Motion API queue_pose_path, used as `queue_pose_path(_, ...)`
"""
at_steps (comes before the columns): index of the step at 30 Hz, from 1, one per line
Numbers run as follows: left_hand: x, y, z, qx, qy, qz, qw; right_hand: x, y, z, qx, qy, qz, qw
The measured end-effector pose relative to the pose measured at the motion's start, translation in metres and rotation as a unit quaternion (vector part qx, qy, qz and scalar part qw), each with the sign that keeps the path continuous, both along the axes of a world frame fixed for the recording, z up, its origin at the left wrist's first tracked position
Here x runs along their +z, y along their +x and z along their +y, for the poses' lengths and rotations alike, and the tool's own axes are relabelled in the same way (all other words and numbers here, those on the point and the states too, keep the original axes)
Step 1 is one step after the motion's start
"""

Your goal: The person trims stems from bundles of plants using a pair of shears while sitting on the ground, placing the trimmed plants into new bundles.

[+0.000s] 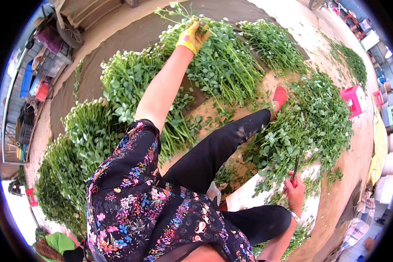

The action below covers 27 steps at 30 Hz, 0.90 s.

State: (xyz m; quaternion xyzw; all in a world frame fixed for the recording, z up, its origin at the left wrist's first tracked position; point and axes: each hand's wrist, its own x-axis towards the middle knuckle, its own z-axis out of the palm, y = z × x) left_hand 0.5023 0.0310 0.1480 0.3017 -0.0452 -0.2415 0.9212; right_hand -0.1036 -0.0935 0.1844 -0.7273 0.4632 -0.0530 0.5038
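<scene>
My left hand (193, 36), in a yellow glove, is stretched out over a pile of cut leafy stems with small white blossoms (222, 62). A flowering sprig (175, 13) lies at its fingertips; whether the fingers grip it I cannot tell. My bare right hand (294, 190), low on the right, is closed on red-handled scissors or snips (296, 167), their dark blades pointing up towards a heap of leafy stems (301, 127). Under this heap and beside my bent knee, a white sheet (249, 193) shows.
More flowering bundles (131, 82) line a dark ground cloth (131, 36) on the left; another (271, 46) lies at the top right. A pink plastic stool (353, 101) stands right of the heap. Crates (52, 62) and a wheel (68, 34) are at upper left.
</scene>
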Motion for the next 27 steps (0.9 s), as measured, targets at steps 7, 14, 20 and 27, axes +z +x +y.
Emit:
queue_pose_path(7, 0.015, -0.050, -0.074, -0.122, 0.022, -0.124, 0.985, -0.004, -0.002, -0.011, 0.002, -0.077, 0.003, 0.997)
queue_pose_path(14, -0.010, -0.197, -0.114, -0.275, 0.021, -0.129, 0.953, 0.033, 0.087, -0.024, 0.168, -0.248, -0.016, 0.954)
queue_pose_path(20, -0.007, -0.272, -0.121, -0.334, 0.056, -0.119, 0.933, 0.016, 0.087, -0.032, 0.148, -0.254, 0.008, 0.956)
queue_pose_path(27, -0.020, -0.301, -0.129, -0.368, 0.064, -0.133, 0.918, 0.004, 0.076, -0.033, 0.117, -0.250, 0.025, 0.961)
